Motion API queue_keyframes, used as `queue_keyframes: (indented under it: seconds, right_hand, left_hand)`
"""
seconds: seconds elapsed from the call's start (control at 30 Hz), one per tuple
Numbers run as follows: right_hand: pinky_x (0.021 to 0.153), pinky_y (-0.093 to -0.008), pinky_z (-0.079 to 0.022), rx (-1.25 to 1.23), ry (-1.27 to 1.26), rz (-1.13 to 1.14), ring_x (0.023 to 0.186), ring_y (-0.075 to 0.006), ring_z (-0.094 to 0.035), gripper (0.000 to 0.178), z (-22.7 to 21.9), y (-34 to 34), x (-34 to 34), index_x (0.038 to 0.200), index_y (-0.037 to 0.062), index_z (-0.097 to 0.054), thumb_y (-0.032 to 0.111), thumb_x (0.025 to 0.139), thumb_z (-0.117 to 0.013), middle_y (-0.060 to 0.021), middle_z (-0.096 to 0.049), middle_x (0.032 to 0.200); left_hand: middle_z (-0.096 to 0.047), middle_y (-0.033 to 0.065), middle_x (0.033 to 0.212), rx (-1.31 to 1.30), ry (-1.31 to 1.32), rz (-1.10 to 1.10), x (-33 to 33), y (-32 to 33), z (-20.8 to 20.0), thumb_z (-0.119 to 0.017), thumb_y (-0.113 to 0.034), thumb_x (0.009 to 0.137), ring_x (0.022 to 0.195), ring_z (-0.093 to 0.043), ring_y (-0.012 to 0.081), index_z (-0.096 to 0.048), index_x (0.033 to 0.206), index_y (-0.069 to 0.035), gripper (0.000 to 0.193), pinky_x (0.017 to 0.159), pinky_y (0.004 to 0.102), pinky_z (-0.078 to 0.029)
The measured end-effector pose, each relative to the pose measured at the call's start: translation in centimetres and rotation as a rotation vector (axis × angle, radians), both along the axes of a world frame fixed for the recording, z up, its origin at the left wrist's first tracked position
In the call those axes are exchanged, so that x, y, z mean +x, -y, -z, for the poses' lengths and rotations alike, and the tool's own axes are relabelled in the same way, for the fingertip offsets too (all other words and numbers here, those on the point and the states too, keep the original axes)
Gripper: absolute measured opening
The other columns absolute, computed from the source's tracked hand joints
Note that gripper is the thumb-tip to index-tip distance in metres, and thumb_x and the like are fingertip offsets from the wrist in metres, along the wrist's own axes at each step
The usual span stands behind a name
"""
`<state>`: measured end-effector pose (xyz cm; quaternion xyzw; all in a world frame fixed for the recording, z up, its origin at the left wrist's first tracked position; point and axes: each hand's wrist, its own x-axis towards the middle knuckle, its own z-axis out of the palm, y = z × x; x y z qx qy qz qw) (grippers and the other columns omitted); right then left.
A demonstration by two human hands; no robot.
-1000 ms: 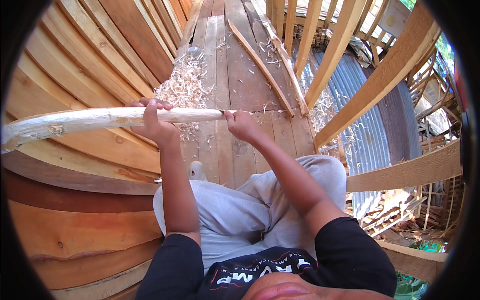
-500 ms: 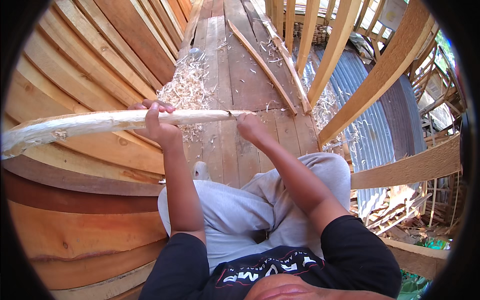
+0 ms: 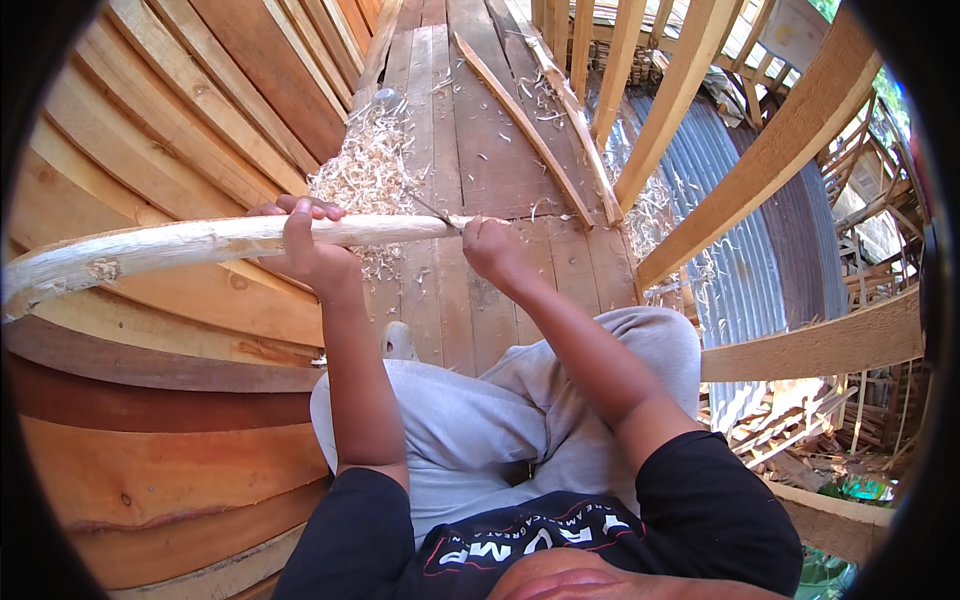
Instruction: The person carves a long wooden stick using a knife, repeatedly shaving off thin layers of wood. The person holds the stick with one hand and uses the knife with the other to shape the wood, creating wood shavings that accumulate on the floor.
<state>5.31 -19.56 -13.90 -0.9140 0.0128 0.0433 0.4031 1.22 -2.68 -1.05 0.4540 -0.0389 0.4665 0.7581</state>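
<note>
A long, pale, peeled wooden pole (image 3: 190, 242) reaches in from the left edge and ends in front of me, slightly curved. My left hand (image 3: 318, 258) is wrapped round it, thumb on the near side and fingers over the far side. At the pole's right end, my right hand (image 3: 490, 248) is closed on a knife (image 3: 434, 210). Its thin dark blade slants up and left, away from the fist, and lies across the wood near the tip. The knife's handle is hidden inside my fingers.
Curled wood shavings (image 3: 365, 165) lie heaped on the plank floor (image 3: 440, 300) beside the board wall (image 3: 130, 140). Two long wood strips (image 3: 520, 125) rest farther off. Wooden railing posts (image 3: 680, 90) stand at the right, with corrugated metal sheets (image 3: 735, 260) below. My bent legs (image 3: 450, 410) are close in.
My right hand has shifted slightly left along the pole's end. The knife's blade now shows angled up and left, where before it was barely visible. My left hand keeps its grip.
</note>
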Motion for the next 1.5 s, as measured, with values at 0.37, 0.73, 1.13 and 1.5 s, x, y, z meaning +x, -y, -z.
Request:
queue_keyframes:
  seconds: [0.37, 0.73, 1.13, 1.5]
  right_hand:
    - [0.088, -0.0529, -0.044, 0.041, 0.01, -0.124, 0.091, -0.0498, -0.059, 0.057, -1.3, 0.2, 0.6, 0.084, -0.0092, -0.064, 0.033, 0.096, -0.028, -0.0344, -0.061, 0.092]
    - [0.084, -0.0508, -0.048, -0.103, -0.035, -0.13, 0.091, -0.0428, -0.064, 0.056, -5.4, -1.3, -1.8, 0.09, -0.0063, -0.067, 0.034, 0.097, -0.028, -0.028, -0.065, 0.094]
    - [0.089, -0.0517, -0.045, 0.013, -0.045, -0.169, 0.094, -0.047, -0.061, 0.055, -1.6, 0.2, 0.7, 0.092, -0.0079, -0.065, 0.033, 0.095, -0.029, -0.0306, -0.064, 0.096]
    - [0.089, -0.0513, -0.046, -0.066, -0.057, -0.003, 0.096, -0.0432, -0.062, 0.056, 0.3, -0.1, 0.5, 0.093, -0.0045, -0.067, 0.034, 0.096, -0.027, -0.027, -0.065, 0.099]
  left_hand:
    - [-0.045, 0.0061, 0.063, -0.045, 0.082, 0.088, 0.2, -0.4, 0.4, -0.055, -0.002, 0.073, 0.053, -0.049, 0.0157, -0.042, 0.093, -0.009, 0.025, 0.049, 0.0305, -0.049]
    - [-0.045, 0.0063, 0.064, -0.025, 0.034, 0.021, -0.1, -0.8, 0.2, -0.055, -0.003, 0.073, 0.052, -0.049, 0.0159, -0.04, 0.093, -0.009, 0.025, 0.05, 0.0303, -0.048]
    - [-0.043, 0.0055, 0.064, -0.035, 0.004, 0.063, -0.4, 0.0, 0.5, -0.053, -0.005, 0.075, 0.053, -0.047, 0.0162, -0.038, 0.093, -0.011, 0.024, 0.052, 0.0311, -0.047]
    - [-0.046, 0.0063, 0.066, -0.005, 0.02, 0.001, 0.1, -0.6, 0.3, -0.053, -0.001, 0.075, 0.054, -0.049, 0.016, -0.04, 0.093, -0.009, 0.024, 0.053, 0.0318, -0.05]
